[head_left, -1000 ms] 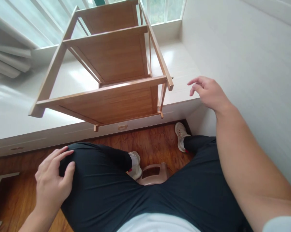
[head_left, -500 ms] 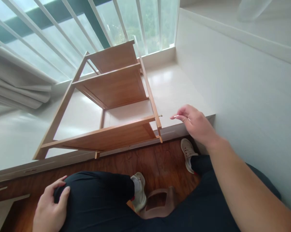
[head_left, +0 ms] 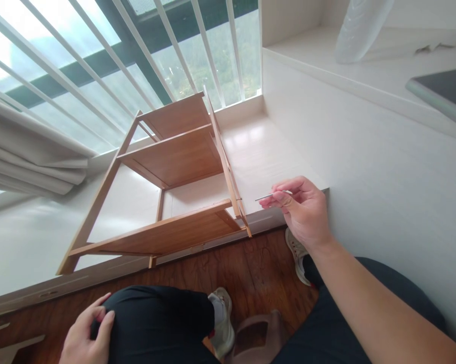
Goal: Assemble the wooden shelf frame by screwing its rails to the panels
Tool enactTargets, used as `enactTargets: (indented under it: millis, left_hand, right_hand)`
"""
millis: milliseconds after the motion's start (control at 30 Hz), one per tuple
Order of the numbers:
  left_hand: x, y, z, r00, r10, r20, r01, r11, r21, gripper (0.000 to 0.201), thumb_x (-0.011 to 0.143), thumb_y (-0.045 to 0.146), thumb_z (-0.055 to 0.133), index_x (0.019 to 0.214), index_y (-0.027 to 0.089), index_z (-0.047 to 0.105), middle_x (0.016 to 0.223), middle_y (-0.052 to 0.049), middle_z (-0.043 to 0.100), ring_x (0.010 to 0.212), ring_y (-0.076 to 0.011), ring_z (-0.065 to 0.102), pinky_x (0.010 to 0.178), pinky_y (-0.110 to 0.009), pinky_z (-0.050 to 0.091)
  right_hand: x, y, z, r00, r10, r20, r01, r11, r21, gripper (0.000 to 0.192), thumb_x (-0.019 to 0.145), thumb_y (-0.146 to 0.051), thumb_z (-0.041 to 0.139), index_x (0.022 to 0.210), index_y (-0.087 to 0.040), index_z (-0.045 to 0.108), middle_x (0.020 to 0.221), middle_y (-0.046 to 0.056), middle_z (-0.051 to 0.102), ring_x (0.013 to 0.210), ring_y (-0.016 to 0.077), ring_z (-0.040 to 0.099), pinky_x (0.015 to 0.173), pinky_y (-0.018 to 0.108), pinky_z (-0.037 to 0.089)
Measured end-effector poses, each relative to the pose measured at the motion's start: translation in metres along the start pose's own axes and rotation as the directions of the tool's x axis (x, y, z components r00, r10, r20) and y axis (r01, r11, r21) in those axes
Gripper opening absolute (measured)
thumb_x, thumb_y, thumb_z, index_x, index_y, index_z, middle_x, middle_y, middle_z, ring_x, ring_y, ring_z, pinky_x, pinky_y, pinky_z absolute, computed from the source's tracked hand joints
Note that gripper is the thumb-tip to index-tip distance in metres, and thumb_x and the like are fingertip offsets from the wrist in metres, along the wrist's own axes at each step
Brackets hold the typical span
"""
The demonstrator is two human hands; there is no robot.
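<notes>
A wooden shelf rack [head_left: 175, 167] with three boards lies tilted on a white platform [head_left: 262, 151] by the window. My right hand [head_left: 304, 212] pinches a thin metal tool [head_left: 268, 196], like a hex key, between thumb and fingers, its tip pointing left at a small screw [head_left: 240, 199] on the rack's right rail. A short gap separates tool and screw. My left hand [head_left: 86, 336] rests on my left knee, fingers spread over the dark trousers, holding nothing.
A brown plastic stool [head_left: 256, 333] stands on the wooden floor [head_left: 246, 263] between my feet. A white wall rises at right, with a shelf [head_left: 326, 55] holding a clear vase [head_left: 359, 25]. Window bars and a folded curtain [head_left: 31, 162] are behind the rack.
My right hand has gone from open fingers to pinching the thin metal tool beside the rack's rail. The view has tilted upward, showing more window.
</notes>
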State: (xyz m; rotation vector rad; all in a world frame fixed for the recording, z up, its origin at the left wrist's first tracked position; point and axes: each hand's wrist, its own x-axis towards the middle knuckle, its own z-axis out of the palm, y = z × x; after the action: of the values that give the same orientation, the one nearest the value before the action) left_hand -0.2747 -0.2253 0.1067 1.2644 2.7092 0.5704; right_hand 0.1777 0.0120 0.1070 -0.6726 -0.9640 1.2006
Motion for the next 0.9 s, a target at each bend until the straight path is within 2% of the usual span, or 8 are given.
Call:
enactTargets:
  millis: [133, 367, 900]
  left_hand:
    - [0.002, 0.000, 0.001, 1.000, 0.018, -0.003, -0.018, 1.000, 0.000, 0.028, 0.085, 0.050, 0.060, 0.071, 0.028, 0.050, 0.127, 0.005, 0.078, 0.111, -0.0351, 0.072, 0.106, -0.048, 0.050]
    - [0.005, -0.010, 0.004, 1.000, 0.014, -0.011, -0.014, 0.999, 0.032, 0.034, 0.084, 0.060, 0.053, 0.075, 0.027, 0.047, 0.131, -0.003, 0.077, 0.108, -0.0352, 0.070, 0.105, -0.051, 0.050]
    - [0.010, -0.026, 0.011, 0.999, 0.050, -0.006, -0.050, 0.997, 0.060, 0.044, 0.084, 0.071, 0.046, 0.079, 0.027, 0.046, 0.134, -0.009, 0.073, 0.114, -0.0341, 0.069, 0.103, -0.050, 0.049]
  right_hand:
    - [-0.001, -0.001, 0.009, 1.000, -0.028, -0.005, 0.028, 0.998, 0.054, 0.026, 0.085, -0.032, 0.091, 0.086, -0.022, 0.067, 0.089, -0.002, 0.076, 0.073, 0.0184, 0.081, 0.073, 0.036, 0.072]
    - [-0.001, 0.003, 0.019, 1.000, 0.013, 0.027, -0.017, 0.990, 0.143, 0.021, 0.085, -0.025, 0.091, 0.086, -0.020, 0.070, 0.089, -0.001, 0.078, 0.075, 0.0190, 0.082, 0.072, 0.034, 0.072]
    - [0.008, 0.007, 0.014, 0.994, 0.041, 0.103, -0.058, 0.984, 0.169, 0.021, 0.082, -0.024, 0.093, 0.082, -0.020, 0.072, 0.087, 0.000, 0.080, 0.070, 0.0184, 0.081, 0.070, 0.035, 0.071]
